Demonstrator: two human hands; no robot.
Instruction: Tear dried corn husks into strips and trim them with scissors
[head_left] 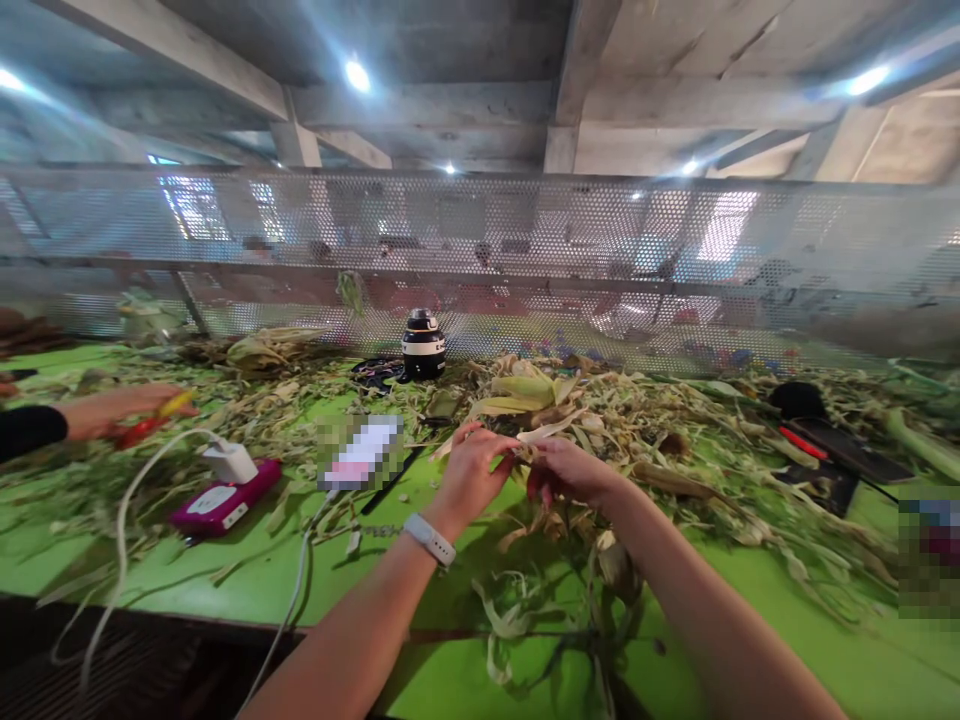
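The fingers of the left hand (474,472) and right hand (574,470) are drawn in narrow, their tips meeting over the counter (450,605) and pinching a husk (530,454) between them. The husk lies at the tips of both, partly covered by the right fingers; its lower end is too blurred to tell.

Just beyond the fingers, larger yellow-green leaves (525,390) lie on a spread of dry scraps (679,425). On the near side, curled shreds (508,615) lie between the forearms, and a brown bulb-like piece (618,566) sits beside the right one. A pale band (430,540) circles the left wrist.

To the left are a black stick (392,482), then a lit phone (364,452), then a purple box (225,500) with a white adapter (230,461). Farther left, another person's hand (120,410) is near something red and yellow (142,432). A black jar (424,347) stands on the far side, before a perforated screen (525,230).
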